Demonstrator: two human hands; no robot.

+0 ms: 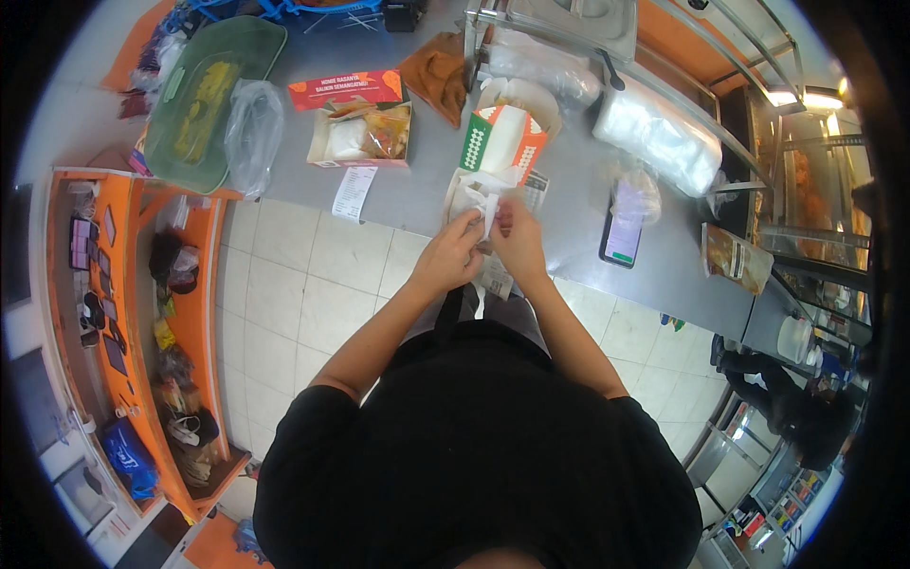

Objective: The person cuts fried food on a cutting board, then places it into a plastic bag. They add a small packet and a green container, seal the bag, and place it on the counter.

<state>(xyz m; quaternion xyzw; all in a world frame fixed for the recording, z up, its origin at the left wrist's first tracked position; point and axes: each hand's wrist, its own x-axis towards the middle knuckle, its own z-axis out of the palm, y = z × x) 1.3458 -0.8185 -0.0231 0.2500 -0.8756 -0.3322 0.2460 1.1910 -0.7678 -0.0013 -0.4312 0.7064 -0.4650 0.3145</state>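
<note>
At the near edge of the metal counter [398, 194], my two hands meet over a crumpled white wrapper [481, 201], paper or thin plastic. My left hand [449, 252] is closed with its fingertips pinching the wrapper's near side. From the right, my right hand [518, 243] also closes on it, its fingertips slightly blurred. What the wrapper contains cannot be seen. Just beyond stands a green, white and orange takeaway carton [503, 136]. To the left sits an open red-lidded food box [364, 135] with rice and other food, and a paper receipt [353, 193] in front.
A lit phone [621, 226] lies on the right, near a clear plastic bundle [659, 133] and a food pouch [736, 258]. A green tub [194, 114] and a plastic bag [254, 137] stand far left. Orange shelves [204, 313] flank the left; a person [806, 403] is at far right.
</note>
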